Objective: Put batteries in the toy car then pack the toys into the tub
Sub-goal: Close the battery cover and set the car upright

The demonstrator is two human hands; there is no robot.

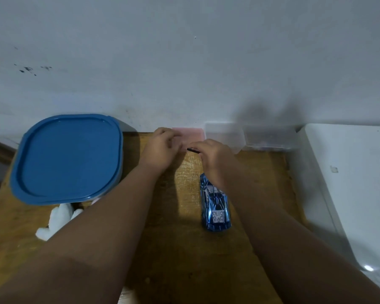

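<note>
While both hands work at the far edge, the wooden table (180, 264) fills most of the view and butts against a pale wall. Right side: a white flat-topped unit (349, 183), purpose unclear. Far left on the table: the tub (66, 159), blue lid on, so nothing looks packed yet. Far edge against the wall, right of centre: two clear plastic boxes (225, 137), contents too blurred to read. The toy car (215, 207), shiny blue, sits on its wheels just right of centre, near side of the right hand and untouched. A white soft toy (57, 220) lies near left, partly under the tub's near edge and behind the left forearm. A pink case (191, 133) sits at the far edge beside the clear boxes. The left hand (160, 148) has its fingers curled on that case and seems to hold it. The right hand (215, 156) pinches a thin dark stick (193, 150) between fingertips, possibly a tool or a cover, can't tell. No batteries visible. Judgement: early stage, still fetching parts. Left: battery fit, lid off, car and white toy into the tub.
</note>
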